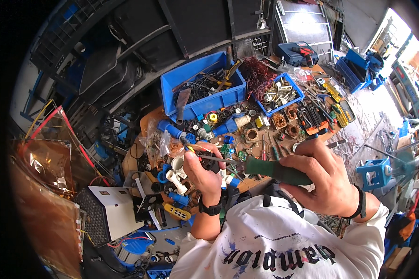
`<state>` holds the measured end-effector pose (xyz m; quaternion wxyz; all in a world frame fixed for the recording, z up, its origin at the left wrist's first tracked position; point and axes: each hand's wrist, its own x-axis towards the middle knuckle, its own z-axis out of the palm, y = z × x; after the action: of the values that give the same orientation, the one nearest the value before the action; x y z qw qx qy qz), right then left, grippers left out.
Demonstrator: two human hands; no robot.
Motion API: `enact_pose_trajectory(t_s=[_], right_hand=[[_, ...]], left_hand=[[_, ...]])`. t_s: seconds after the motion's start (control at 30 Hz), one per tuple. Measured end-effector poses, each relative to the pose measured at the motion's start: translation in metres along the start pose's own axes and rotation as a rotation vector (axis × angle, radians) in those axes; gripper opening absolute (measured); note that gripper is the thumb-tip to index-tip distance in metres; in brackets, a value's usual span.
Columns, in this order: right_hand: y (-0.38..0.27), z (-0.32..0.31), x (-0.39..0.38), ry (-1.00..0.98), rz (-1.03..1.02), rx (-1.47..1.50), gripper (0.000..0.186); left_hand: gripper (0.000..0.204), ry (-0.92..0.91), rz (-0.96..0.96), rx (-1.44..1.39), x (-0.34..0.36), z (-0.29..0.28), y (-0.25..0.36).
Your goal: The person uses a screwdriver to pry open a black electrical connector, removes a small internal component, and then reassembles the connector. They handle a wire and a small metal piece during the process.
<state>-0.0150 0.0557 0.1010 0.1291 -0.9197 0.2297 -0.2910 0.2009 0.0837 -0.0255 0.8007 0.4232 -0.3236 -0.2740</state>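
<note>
My left hand grips a small dark round part with a thin yellow-and-black piece sticking out above my fingers. In my right hand I hold a screwdriver with a thick green handle. Its metal shaft points left and its tip meets the dark part in my left hand. Both hands are raised over a cluttered round wooden table. Each wrist wears a black band.
A large blue bin of tools and a smaller blue bin of metal pieces stand at the back of the table. White and blue pipe fittings lie under my left hand. Pliers and hex keys sit at right. A white box is at lower left.
</note>
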Motion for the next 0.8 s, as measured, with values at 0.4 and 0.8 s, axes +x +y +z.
enact_pose_trajectory(t_s=[0.4,0.8], right_hand=[[-0.003,0.002,-0.008,-0.224,0.199,-0.037,0.052],[-0.002,0.006,-0.001,-0.004,-0.042,-0.074,0.047]], left_hand=[[0.050,0.009,-0.016,0.015,0.000,-0.003,-0.001],[0.053,0.050,-0.018,0.039,-0.001,-0.008,-0.003]])
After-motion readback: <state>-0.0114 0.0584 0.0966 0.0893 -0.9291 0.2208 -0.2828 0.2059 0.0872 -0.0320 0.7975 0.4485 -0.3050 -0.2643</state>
